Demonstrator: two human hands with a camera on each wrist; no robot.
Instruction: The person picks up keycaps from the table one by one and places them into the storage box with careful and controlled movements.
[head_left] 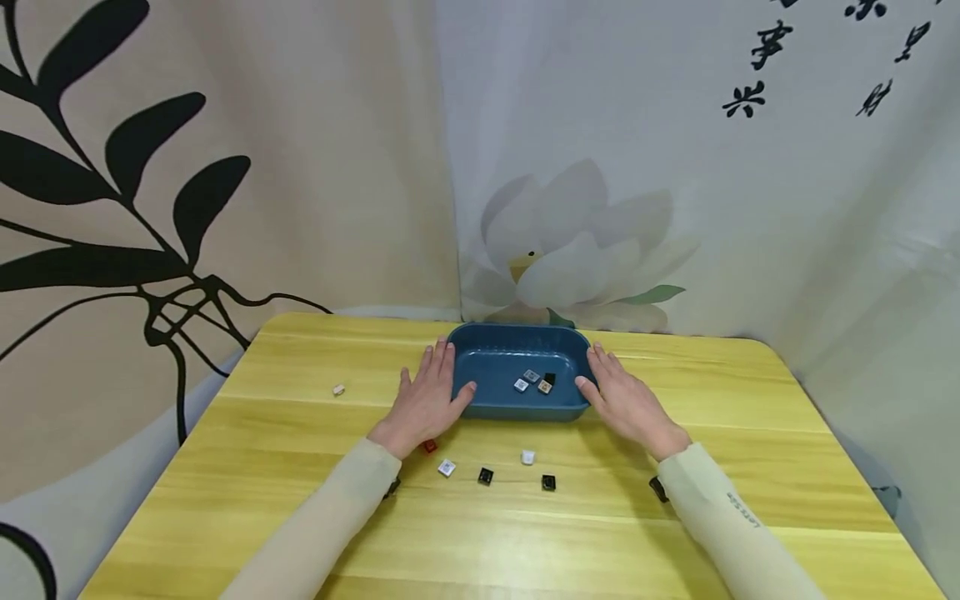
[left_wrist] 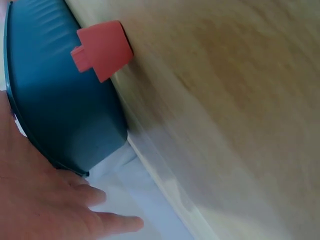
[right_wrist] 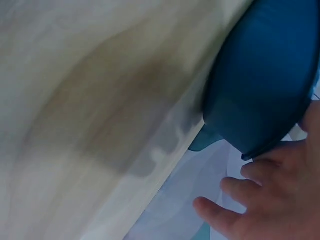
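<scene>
A dark blue rectangular basin [head_left: 517,412] stands at the back middle of the table, with several small white, grey and black square pieces like keycaps [head_left: 531,376] on its floor. My left hand [head_left: 423,400] lies along the basin's left end, fingers straight and thumb over the rim. Against the right end rests my right hand [head_left: 626,404], its fingers also extended and its thumb at the rim. In the left wrist view a red piece [left_wrist: 106,50] with a short stem lies by the basin's wall. Neither palm is visible.
In front of the basin lie two white pieces [head_left: 528,457] and two black pieces [head_left: 549,482]. A pale piece [head_left: 338,389] sits farther left on the wooden table [head_left: 480,550]. A printed curtain [head_left: 360,167] hangs behind the table's back edge.
</scene>
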